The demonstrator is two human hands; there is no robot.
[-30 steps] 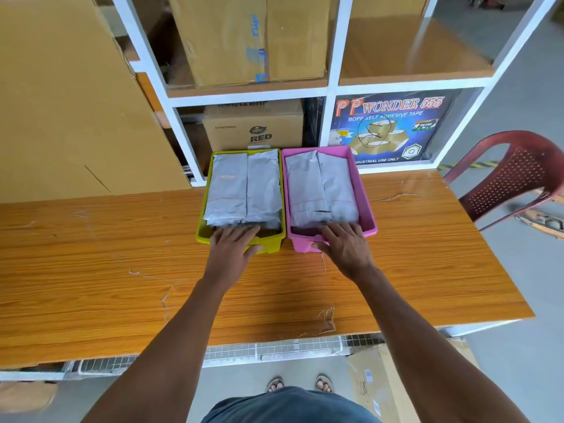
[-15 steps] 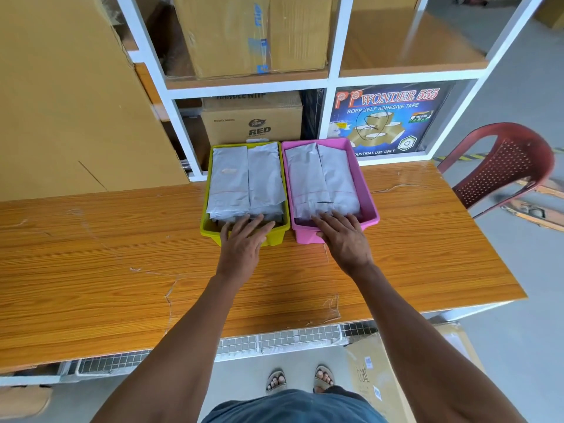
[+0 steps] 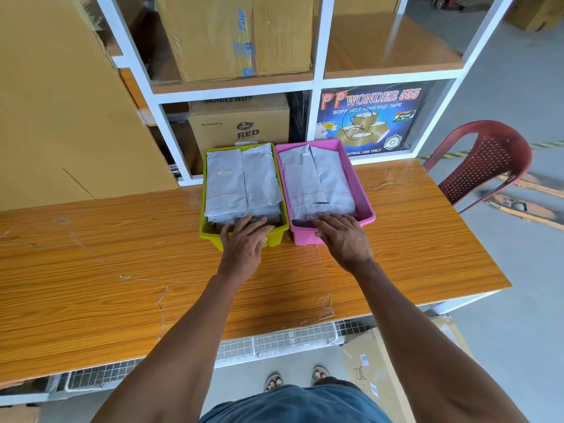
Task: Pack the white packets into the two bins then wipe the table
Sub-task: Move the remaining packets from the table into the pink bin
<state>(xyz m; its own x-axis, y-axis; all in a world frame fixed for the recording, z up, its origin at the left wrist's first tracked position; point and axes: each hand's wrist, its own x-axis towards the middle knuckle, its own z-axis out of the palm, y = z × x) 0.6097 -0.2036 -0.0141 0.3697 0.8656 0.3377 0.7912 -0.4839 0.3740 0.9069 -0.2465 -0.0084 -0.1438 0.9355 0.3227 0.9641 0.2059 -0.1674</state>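
Shelving [image 3: 317, 80] backs the table [image 3: 91, 270]; flat hands, left [image 3: 244, 245] and right [image 3: 345, 239], press the packed bins' [image 3: 364, 206] near rims.

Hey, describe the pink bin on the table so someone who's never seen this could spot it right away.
Find the long wooden table in front of the white shelving. Two bins full of white packets sit side by side at its far edge. The pink bin is the right-hand one, under the right hand; its neighbour, the yellow-green bin, lies under the left hand.
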